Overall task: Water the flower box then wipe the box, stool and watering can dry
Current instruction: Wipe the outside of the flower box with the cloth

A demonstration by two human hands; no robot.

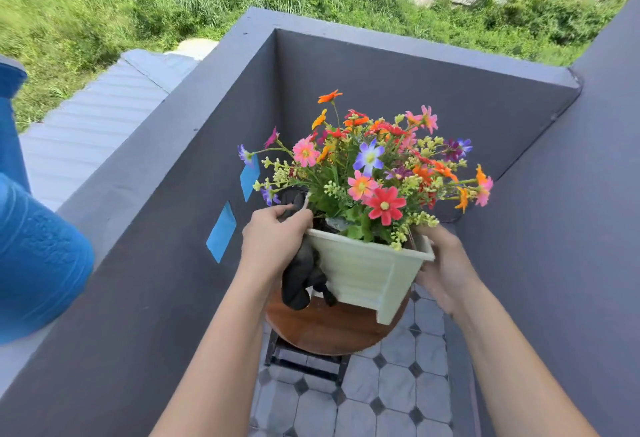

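A pale green flower box (363,274) full of colourful flowers (374,173) stands tilted over a round brown wooden stool (322,329). My left hand (273,239) is at the box's left end, fingers closed on a black cloth (299,280) that hangs down against that end. My right hand (443,267) grips the box's right end at the rim. The watering can is not in view.
Dark grey parapet walls (381,66) close in the corner on the left, back and right. Two blue tape patches (221,232) mark the left wall. A large blue container (31,253) sits on the left ledge. The floor is pale tiles (391,388). Greenery lies beyond.
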